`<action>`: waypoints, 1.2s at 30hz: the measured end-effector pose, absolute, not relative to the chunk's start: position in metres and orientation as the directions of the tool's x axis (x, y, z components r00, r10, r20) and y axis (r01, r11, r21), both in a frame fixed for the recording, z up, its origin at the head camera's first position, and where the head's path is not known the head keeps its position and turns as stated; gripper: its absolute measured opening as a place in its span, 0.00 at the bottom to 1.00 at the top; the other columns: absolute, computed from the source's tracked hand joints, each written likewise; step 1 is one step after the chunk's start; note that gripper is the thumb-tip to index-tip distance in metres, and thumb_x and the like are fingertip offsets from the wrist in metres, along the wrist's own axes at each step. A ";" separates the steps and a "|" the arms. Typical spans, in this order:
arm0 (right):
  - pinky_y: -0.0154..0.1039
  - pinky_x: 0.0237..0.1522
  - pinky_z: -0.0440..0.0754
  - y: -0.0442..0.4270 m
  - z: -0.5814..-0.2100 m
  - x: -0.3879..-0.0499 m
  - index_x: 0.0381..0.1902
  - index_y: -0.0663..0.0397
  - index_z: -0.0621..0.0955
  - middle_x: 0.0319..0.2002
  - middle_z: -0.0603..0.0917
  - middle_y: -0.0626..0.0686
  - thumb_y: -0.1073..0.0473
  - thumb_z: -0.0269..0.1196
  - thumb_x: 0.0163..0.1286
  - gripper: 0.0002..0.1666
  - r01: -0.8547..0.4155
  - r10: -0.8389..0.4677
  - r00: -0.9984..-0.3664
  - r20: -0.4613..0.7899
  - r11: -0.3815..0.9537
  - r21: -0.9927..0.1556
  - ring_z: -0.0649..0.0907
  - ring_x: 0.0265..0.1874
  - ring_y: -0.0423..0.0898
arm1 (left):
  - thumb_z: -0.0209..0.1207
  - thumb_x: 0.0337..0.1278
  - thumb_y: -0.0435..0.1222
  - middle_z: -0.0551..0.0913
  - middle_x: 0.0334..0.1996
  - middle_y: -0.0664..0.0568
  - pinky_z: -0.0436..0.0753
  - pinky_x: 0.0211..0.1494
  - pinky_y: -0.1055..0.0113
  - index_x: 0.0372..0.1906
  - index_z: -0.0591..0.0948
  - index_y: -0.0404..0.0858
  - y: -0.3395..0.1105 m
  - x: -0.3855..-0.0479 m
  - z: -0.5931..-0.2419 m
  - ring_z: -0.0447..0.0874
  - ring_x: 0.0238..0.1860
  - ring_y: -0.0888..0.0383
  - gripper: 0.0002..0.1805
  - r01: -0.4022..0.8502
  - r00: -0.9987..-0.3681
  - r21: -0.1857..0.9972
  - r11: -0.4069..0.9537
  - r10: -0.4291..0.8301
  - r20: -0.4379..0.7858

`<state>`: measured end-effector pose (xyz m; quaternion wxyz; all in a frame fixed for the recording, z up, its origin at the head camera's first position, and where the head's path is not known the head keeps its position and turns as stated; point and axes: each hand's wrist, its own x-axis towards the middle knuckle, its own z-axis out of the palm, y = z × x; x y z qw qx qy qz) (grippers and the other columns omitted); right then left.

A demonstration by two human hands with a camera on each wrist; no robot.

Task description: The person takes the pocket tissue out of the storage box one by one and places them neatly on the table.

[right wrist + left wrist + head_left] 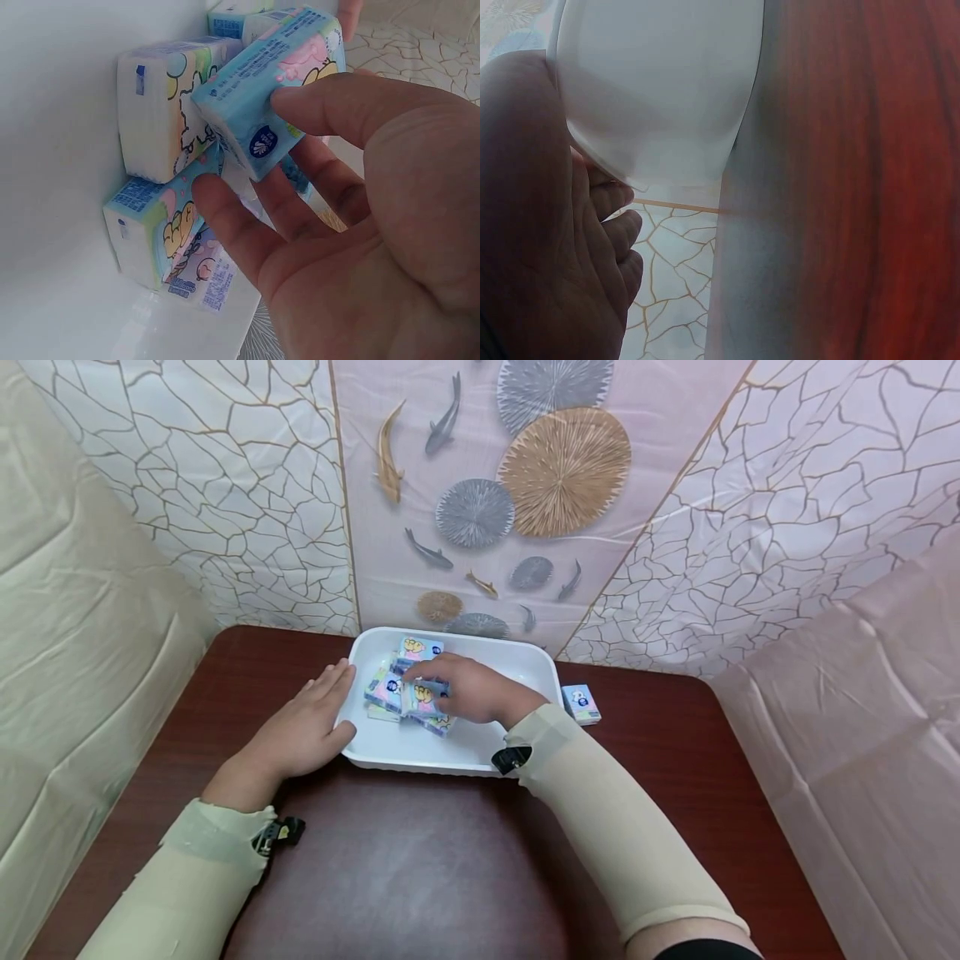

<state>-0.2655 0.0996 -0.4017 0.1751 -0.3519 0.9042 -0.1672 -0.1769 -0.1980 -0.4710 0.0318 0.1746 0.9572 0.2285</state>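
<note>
A white tray (480,752) holds a heap of small tissue packs (385,689) in its left half. My right hand (480,692) reaches into the tray and pinches a blue tissue pack (262,90) between thumb and fingers, on top of the heap. Beneath and beside it in the right wrist view lie other packs (161,112), some tilted. My left hand (306,731) rests along the tray's left rim, fingers straight, thumb over the near left corner; in the left wrist view the hand (547,217) touches the tray's outer wall (660,97).
Another tissue pack (581,704) lies on the dark red table (675,760) just outside the tray's right side. A patterned cloth (480,443) hangs behind the tray, and pale cloths flank the table on both sides.
</note>
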 end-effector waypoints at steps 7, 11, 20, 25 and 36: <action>0.48 0.83 0.75 0.100 -0.405 -0.266 0.75 0.26 0.82 0.77 0.81 0.45 0.66 0.69 0.79 0.35 -0.592 -0.706 -0.683 -0.190 0.686 -0.424 0.77 0.77 0.45 | 0.49 0.82 0.44 0.44 0.94 0.38 0.51 0.94 0.34 0.93 0.45 0.34 -0.199 -0.178 -0.472 0.43 0.94 0.34 0.47 0.324 -0.936 0.447 0.834 0.351 0.024; 0.49 0.84 0.74 0.099 -0.405 -0.265 0.77 0.23 0.81 0.80 0.79 0.44 0.63 0.68 0.81 0.35 -0.601 -0.710 -0.676 -0.200 0.687 -0.407 0.76 0.79 0.44 | 0.49 0.82 0.44 0.44 0.94 0.37 0.52 0.94 0.34 0.93 0.45 0.33 -0.199 -0.178 -0.473 0.44 0.94 0.34 0.46 0.331 -0.935 0.446 0.832 0.354 0.032; 0.48 0.84 0.74 0.096 -0.402 -0.262 0.79 0.26 0.81 0.79 0.80 0.46 0.62 0.65 0.83 0.33 -0.645 -0.731 -0.652 -0.202 0.674 -0.359 0.75 0.81 0.45 | 0.49 0.81 0.44 0.44 0.94 0.37 0.52 0.94 0.35 0.93 0.45 0.33 -0.199 -0.177 -0.472 0.45 0.94 0.34 0.46 0.328 -0.936 0.448 0.832 0.352 0.033; 0.49 0.85 0.73 0.097 -0.401 -0.262 0.78 0.30 0.82 0.79 0.80 0.47 0.63 0.66 0.82 0.33 -0.636 -0.727 -0.660 -0.187 0.674 -0.376 0.75 0.81 0.46 | 0.50 0.81 0.44 0.44 0.94 0.37 0.52 0.94 0.35 0.93 0.45 0.34 -0.199 -0.177 -0.472 0.44 0.94 0.35 0.47 0.324 -0.936 0.449 0.833 0.350 0.026; 0.50 0.83 0.75 0.106 -0.401 -0.265 0.77 0.30 0.82 0.79 0.80 0.49 0.61 0.68 0.81 0.32 -0.606 -0.705 -0.689 -0.169 0.688 -0.399 0.76 0.80 0.47 | 0.50 0.81 0.43 0.44 0.94 0.37 0.51 0.94 0.35 0.93 0.45 0.34 -0.198 -0.177 -0.472 0.43 0.94 0.35 0.47 0.319 -0.938 0.457 0.830 0.347 0.026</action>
